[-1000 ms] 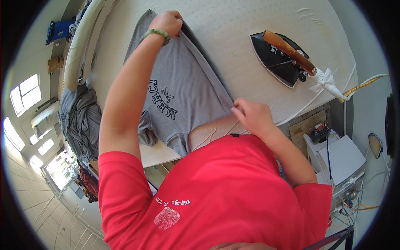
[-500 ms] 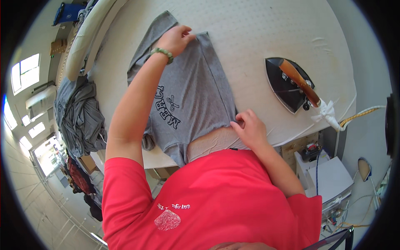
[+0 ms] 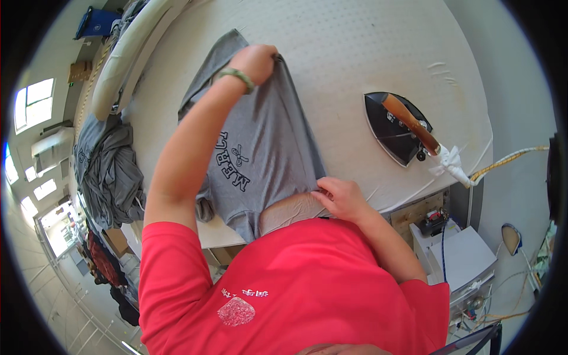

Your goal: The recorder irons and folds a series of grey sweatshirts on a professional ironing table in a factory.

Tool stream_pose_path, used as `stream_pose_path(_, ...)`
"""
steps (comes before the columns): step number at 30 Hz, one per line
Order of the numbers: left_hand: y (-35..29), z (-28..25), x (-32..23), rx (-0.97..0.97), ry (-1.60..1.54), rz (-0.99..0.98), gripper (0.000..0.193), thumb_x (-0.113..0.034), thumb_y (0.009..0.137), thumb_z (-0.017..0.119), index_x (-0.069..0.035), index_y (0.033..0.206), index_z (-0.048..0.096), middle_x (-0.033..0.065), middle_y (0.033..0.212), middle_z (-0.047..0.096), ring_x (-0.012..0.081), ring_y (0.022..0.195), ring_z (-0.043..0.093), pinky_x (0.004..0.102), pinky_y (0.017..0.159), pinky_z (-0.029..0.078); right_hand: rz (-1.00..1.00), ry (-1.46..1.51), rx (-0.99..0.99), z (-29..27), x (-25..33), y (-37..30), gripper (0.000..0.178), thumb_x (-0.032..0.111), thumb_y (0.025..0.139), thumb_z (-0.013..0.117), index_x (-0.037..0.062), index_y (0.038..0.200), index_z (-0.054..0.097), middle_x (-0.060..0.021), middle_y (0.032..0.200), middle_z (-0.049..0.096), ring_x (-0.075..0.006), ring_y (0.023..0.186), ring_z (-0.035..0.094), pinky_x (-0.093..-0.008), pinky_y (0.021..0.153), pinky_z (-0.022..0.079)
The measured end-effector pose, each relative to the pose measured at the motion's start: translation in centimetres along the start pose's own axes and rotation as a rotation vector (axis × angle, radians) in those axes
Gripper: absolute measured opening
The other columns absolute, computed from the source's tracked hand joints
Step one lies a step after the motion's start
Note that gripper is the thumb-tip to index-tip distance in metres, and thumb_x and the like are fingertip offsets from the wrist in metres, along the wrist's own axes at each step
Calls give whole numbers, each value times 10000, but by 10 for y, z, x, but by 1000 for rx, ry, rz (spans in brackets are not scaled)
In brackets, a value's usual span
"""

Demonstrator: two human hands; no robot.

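A grey shirt (image 3: 269, 142) with dark outlined lettering and a bow motif lies on a white padded table (image 3: 331, 77). My left hand (image 3: 255, 64), a green beaded bracelet at its wrist, reaches across the cloth. Its fingers are closed on the far right corner, where the fabric bunches slightly. Nearer my body, my right hand (image 3: 341, 198) pinches the shirt's right edge at its lower corner between thumb and fingers. To the right of the shirt rests an iron (image 3: 397, 129) with a dark body and wooden handle, touched by neither hand.
A white cloth is knotted at the iron's handle end, where a yellow-striped cord (image 3: 515, 158) runs off right. A heap of grey garments (image 3: 109, 171) hangs at the table's left edge. Behind it curves a pale padded arm (image 3: 121, 68). A white cabinet (image 3: 464, 254) stands lower right.
My left hand has closed on the far right corner of the shirt, and the right edge is drawn straighter. My right hand keeps its pinch near the lower corner. The whole view has shifted slightly.
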State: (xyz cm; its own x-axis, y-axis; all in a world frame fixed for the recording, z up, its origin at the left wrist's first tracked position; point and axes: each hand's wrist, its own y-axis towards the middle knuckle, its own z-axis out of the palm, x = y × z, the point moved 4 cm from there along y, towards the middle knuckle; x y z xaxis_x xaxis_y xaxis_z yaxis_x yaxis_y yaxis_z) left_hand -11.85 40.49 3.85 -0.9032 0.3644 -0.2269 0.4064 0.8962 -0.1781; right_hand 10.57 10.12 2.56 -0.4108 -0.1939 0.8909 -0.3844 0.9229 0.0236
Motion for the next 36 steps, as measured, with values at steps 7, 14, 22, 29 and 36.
stream_pose_path(7, -11, -24, -8, 103, -586, -104, 225, -96, 978, 596, -85, 1159, 730, 165, 1103, 726, 395, 946, 697, 442, 853, 586, 186, -148, -8, -28, 38, -34, 235, 253, 938, 763, 51, 1020, 673, -157, 757, 693, -344, 687, 701, -423, 593, 538)
stream_pose_path(14, -1, 45, -22, -108, -186, 121, 198, -152, 984, 635, -93, 1148, 728, 142, 1090, 718, 382, 1021, 676, 421, 906, 557, 752, 115, -8, -7, -29, -38, 277, 264, 935, 784, 36, 1064, 695, -139, 712, 709, -278, 623, 708, -369, 570, 520)
stream_pose_path(22, -44, 33, 16, -337, -442, -152, 212, -186, 982, 660, -85, 1153, 735, 129, 1094, 724, 353, 1064, 675, 419, 904, 546, 396, -168, -73, -26, -33, 109, 389, 360, 940, 741, 50, 1172, 698, -137, 965, 760, -341, 887, 744, -448, 781, 572)
stream_pose_path(29, -75, 38, 23, -290, -602, -270, 235, -205, 959, 704, -61, 1139, 750, 142, 1093, 725, 335, 1080, 675, 412, 918, 543, 491, -176, -182, -25, -64, 242, 367, 371, 902, 785, 27, 1021, 743, -133, 955, 765, -303, 855, 741, -432, 786, 569)
stream_pose_path(36, -58, 45, 5, -343, -557, -169, 278, -241, 925, 747, -48, 1125, 767, 148, 1110, 729, 346, 1070, 675, 428, 935, 541, 585, 8, -277, -17, -66, 243, 299, 293, 876, 813, 15, 933, 718, -128, 837, 744, -282, 789, 727, -396, 753, 563)
